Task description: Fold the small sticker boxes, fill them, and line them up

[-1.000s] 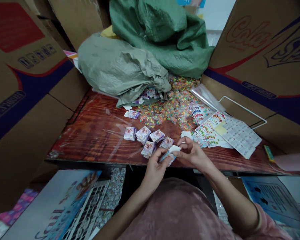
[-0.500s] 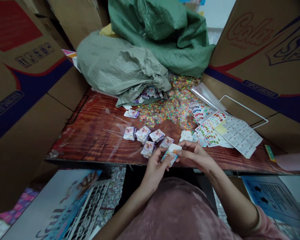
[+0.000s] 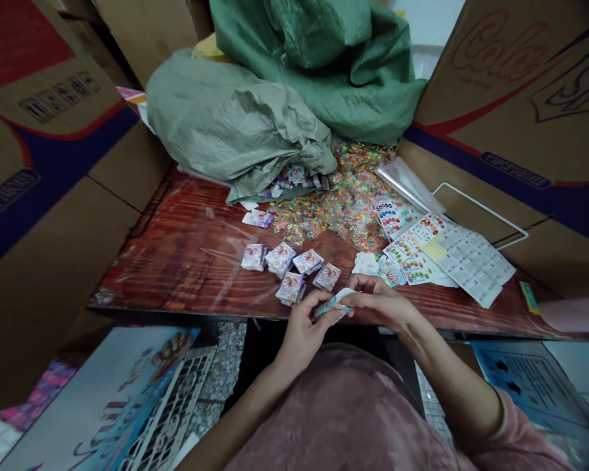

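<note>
Both my hands meet at the near edge of the wooden table [image 3: 177, 261] and pinch one small printed packet [image 3: 332, 305] between them. My left hand [image 3: 305, 327] grips its lower left end, fingers curled. My right hand [image 3: 380, 302] holds its upper right end with thumb and fingers closed. Just beyond them lie several small purple-and-white packets [image 3: 287, 265] in a loose cluster. A heap of tiny multicoloured pieces [image 3: 346, 203] spreads further back.
Sticker sheets [image 3: 412, 252] and a printed paper sheet [image 3: 474, 261] lie to the right, with a white wire frame [image 3: 476, 209] behind. Grey-green sacks [image 3: 240, 127] are piled at the back. Large cardboard boxes [image 3: 44, 190] wall in both sides. A clear plastic bag [image 3: 407, 186] lies near the right box.
The packet has turned more edge-on between my fingers and both hands have shifted slightly. The camera tilted a little.
</note>
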Action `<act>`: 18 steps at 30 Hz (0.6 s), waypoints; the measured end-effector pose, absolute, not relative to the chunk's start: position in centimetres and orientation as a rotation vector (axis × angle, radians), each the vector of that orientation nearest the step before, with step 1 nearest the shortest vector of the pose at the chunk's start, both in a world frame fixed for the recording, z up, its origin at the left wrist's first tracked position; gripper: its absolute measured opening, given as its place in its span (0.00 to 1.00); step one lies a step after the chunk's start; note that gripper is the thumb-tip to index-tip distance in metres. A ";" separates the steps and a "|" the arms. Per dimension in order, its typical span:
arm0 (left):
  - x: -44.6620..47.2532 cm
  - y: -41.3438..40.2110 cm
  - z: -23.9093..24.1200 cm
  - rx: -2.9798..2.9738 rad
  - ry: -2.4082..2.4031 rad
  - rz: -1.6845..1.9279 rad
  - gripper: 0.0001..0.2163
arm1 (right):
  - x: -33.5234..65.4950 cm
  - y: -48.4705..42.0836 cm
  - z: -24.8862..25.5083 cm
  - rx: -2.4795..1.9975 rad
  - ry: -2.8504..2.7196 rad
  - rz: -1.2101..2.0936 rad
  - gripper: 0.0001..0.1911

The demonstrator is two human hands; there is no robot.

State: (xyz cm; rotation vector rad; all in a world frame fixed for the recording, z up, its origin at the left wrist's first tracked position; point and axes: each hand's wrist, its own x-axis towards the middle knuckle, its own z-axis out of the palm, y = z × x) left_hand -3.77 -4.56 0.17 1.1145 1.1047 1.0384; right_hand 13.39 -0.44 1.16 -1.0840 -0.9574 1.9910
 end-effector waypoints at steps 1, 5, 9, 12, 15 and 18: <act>-3.7 -4.6 0.1 1.110 1.109 1.037 0.07 | 13.4 -0.4 1.1 -1.083 -0.950 2.003 0.13; -3.5 -4.7 0.0 1.050 1.152 1.014 0.08 | 13.4 -0.5 1.0 -1.113 -0.921 2.046 0.14; -3.4 -5.0 -0.3 1.102 1.173 1.033 0.07 | 13.4 -0.8 0.9 -1.161 -0.881 2.078 0.16; -3.3 -5.1 -0.4 1.164 1.167 1.016 0.07 | 13.5 -1.0 0.9 -1.170 -0.852 2.123 0.17; -3.3 -5.1 -0.5 1.129 1.157 0.985 0.08 | 13.5 -1.1 0.8 -1.185 -0.840 2.119 0.18; -3.3 -4.9 -0.3 1.047 1.155 0.930 0.13 | 13.5 -1.3 0.8 -1.224 -0.877 2.040 0.17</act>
